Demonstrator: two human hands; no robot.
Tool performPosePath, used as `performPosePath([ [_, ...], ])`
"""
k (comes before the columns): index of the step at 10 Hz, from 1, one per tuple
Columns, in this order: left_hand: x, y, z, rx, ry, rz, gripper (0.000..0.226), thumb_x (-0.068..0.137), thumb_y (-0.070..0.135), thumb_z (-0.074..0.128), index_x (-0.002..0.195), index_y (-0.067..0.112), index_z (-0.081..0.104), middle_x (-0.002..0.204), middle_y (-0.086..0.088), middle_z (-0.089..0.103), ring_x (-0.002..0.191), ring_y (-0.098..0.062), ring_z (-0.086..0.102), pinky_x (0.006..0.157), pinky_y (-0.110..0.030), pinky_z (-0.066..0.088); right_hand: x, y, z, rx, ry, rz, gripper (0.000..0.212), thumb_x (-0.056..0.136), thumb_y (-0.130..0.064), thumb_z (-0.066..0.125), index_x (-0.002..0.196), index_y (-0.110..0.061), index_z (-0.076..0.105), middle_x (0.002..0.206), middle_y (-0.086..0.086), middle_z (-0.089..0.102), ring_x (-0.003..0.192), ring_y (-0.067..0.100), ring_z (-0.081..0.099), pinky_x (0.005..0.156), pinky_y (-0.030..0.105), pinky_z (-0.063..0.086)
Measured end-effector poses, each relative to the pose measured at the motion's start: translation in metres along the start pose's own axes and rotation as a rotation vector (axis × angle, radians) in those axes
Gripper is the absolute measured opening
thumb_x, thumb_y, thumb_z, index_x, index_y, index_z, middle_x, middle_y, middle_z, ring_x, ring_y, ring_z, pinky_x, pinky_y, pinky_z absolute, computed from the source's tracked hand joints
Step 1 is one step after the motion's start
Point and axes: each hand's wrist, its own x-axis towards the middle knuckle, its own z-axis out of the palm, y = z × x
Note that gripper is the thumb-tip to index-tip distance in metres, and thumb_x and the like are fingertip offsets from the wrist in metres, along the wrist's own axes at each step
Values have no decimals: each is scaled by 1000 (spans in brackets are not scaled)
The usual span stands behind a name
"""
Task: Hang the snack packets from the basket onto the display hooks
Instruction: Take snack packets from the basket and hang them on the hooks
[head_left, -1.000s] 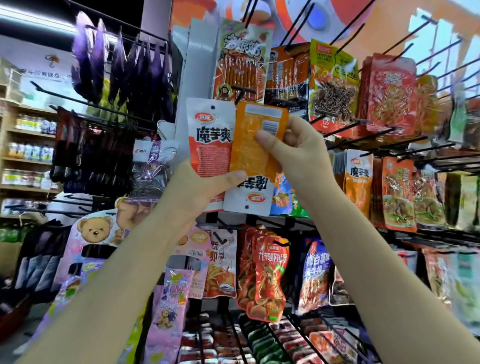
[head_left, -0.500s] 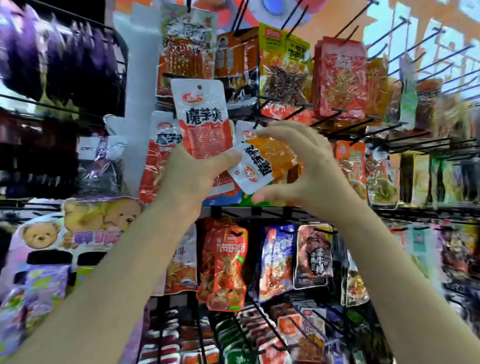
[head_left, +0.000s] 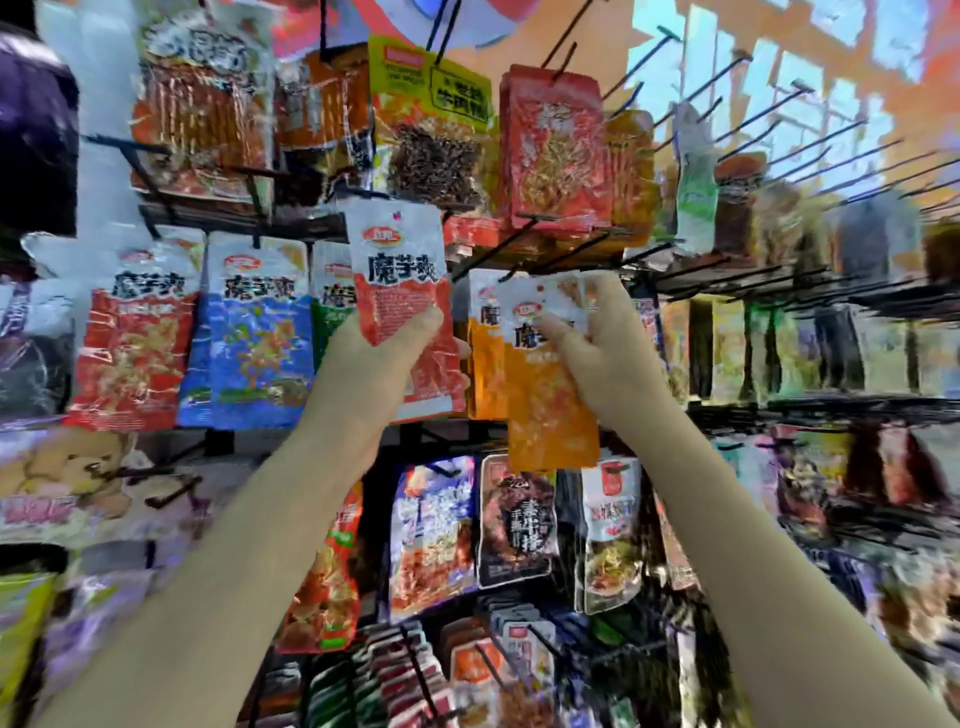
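We stand close to a display rack crowded with hanging snacks, both arms raised to its middle row. Our left hand grips a red konjac snack packet by its lower half, thumb pressed across the front, so that the white top edge with its hang hole stays free and upright; we judge it is held in reserve for a later hook. Our right hand pinches an orange konjac snack packet near its white header, fingers curled round the top while the body hangs loose below. Gripping it that high gives control of the hole, which seems to be what matters for threading it. The packet's top sits just under the tip of a black display hook jutting from the rack's middle rail, directly in front of an orange packet already hanging, so we take this to be the matching row. Whether the hole has met the hook we cannot tell; the frame is smeared there. Towards the rack's left edge the same brand hangs in a red pack and a blue pack, flavours sorted side by side. The basket is not in view.
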Motion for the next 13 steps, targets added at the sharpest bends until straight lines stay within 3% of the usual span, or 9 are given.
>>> performPosePath([
  [1,2,-10,14,21,1,0,71,69,60,75,118,10,65,108,-15,75,98,-35,73,91,-56,57,13,19,-6,139,84,44,44,93,-21,72,127,-24,44,87,3,69,59,17,62,49,29,46],
  [2,6,-14,21,26,-5,16,28,93,34,70,109,11,68,96,-16,77,86,-32,75,83,-46,60,23,26,-3,201,67,47,38,92,-21,73,121,-32,51,91,5,70,58,18,58,48,30,43],
  [3,5,-14,28,54,4,16,11,102,18,57,101,14,67,88,-17,77,77,-30,75,72,-41,59,38,33,7,265,33,56,21,93,-25,72,112,-28,63,111,0,69,91,15,68,66,28,51],
  [4,8,-14,31,77,33,10,15,103,20,54,105,13,66,92,-18,77,82,-33,75,78,-48,62,48,37,17,306,18,56,25,94,-28,71,118,-23,67,124,-1,67,118,30,63,90,43,56],
  [6,10,-18,24,133,88,42,6,95,18,67,101,21,69,94,0,78,91,-23,75,91,-51,58,51,45,25,413,32,73,23,97,-19,68,120,-22,66,116,11,69,79,6,60,47,12,44],
  [8,9,-24,26,173,79,45,4,93,19,71,97,19,71,95,-3,79,91,-25,76,89,-52,59,54,46,28,346,52,48,30,96,-29,69,125,-27,68,105,-14,67,100,15,58,81,29,50],
  [9,10,-26,27,175,85,47,3,89,19,74,91,18,72,95,-3,79,90,-25,76,88,-51,59,56,44,26,278,70,24,33,95,-27,69,128,-22,68,106,-22,61,105,-5,51,87,9,42],
  [11,11,-26,25,161,94,76,6,87,19,75,92,17,73,95,-3,79,89,-24,76,82,-44,61,56,39,26,244,79,27,34,95,-27,69,129,-19,69,127,-7,68,114,-2,53,82,-6,35],
  [13,8,-24,25,132,80,82,13,86,20,74,98,13,72,94,-2,79,88,-21,76,75,-36,61,60,27,17,271,53,104,32,95,-26,70,126,-18,71,127,-2,68,123,12,57,94,24,47],
])
